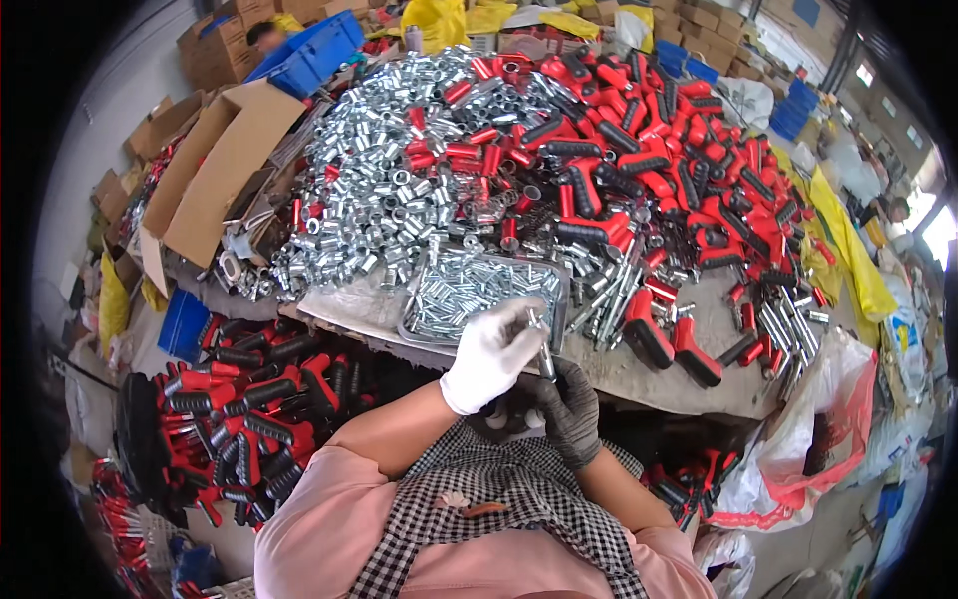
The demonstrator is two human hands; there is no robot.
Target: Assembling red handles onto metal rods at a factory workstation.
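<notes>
My left hand (493, 351), in a white glove, pinches a short, shiny metal rod-like part (545, 357) and holds it tilted in front of my chest. My right hand (572, 417) wears a dark grey glove; its thumb and fingers close around the part's lower end. Just beyond the hands sits a clear shallow tray (407, 325) full of small silver screws or pins (469, 295). To the right of the tray lie several long metal rods (611, 292). The part's upper end is partly covered by the white-gloved fingers.
Silver metal sleeves (374, 170) are heaped on the table at left, and red-and-black handles (689, 170) at right. More handles (254, 424) lie lower left. Cardboard boxes (220, 180) flank the left edge, a white-and-red sack (798, 449) the right. A person (265, 38) is behind a blue crate (309, 55).
</notes>
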